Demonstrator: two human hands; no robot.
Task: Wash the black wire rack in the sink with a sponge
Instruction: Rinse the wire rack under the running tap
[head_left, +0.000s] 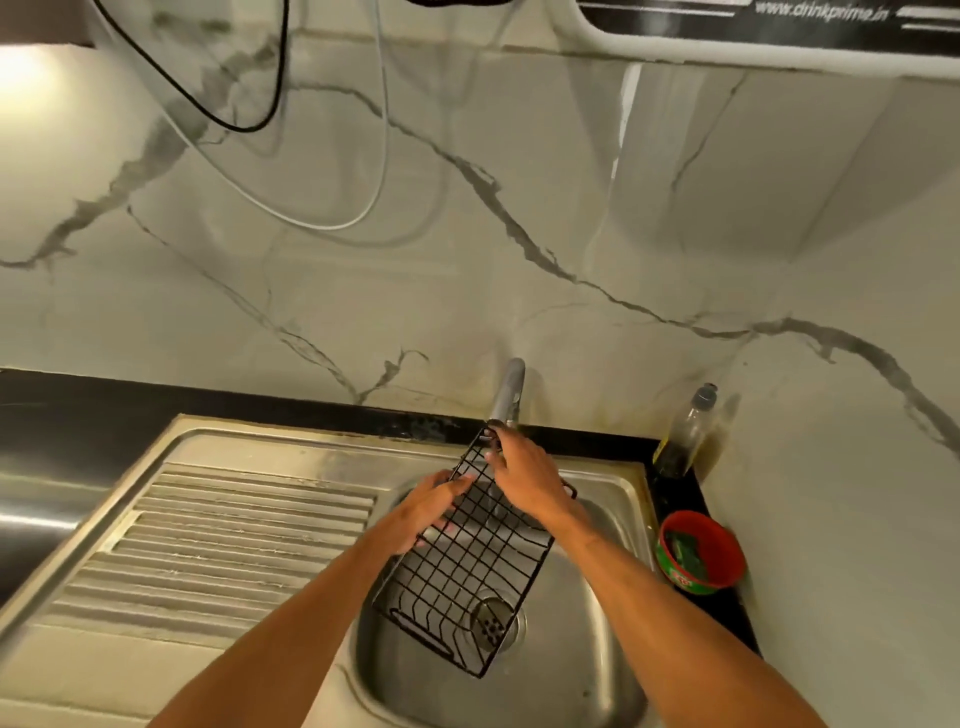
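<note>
- Obs, head cam, single moment.
- Black wire rack (467, 561): held over the basin of the steel sink (571, 654), tilted. Far end is up by the faucet base, near end is low over the drain.
- Drain strainer (491, 626) visible through the rack's grid. Can't tell whether the rack's lowest corner touches the basin floor.
- Left hand (428, 512): on the rack's left side rail, approx. mid-length. Fingers curled round the wire, gripping it.
- Right hand (527, 475): over the rack's far end, fingers and thumb closed on the top edge wire just below the faucet. Palm faces down, forearm crosses the rack's right rail.
- Faucet (508, 392): grey, upright at the back rim, directly behind the right hand. Water flow: can't tell.
- Drainboard (234, 535): ribbed steel, left of the basin.
- Red tub (727, 545): on the black counter (78, 415) strip right of the sink, w/ a green pad-like item (685, 553) inside. Can't tell if it is the sponge.
- Bottle (685, 436): clear, grey cap, dark liquid low in it. Stands in the back right corner, behind the tub.
- Wall (467, 260): pale marble w/ grey veins.
- Black cable (228, 124) and white cable (322, 226) loop down at upper left.
- White-and-black appliance (779, 31) at top right, w/ printed web address.
</note>
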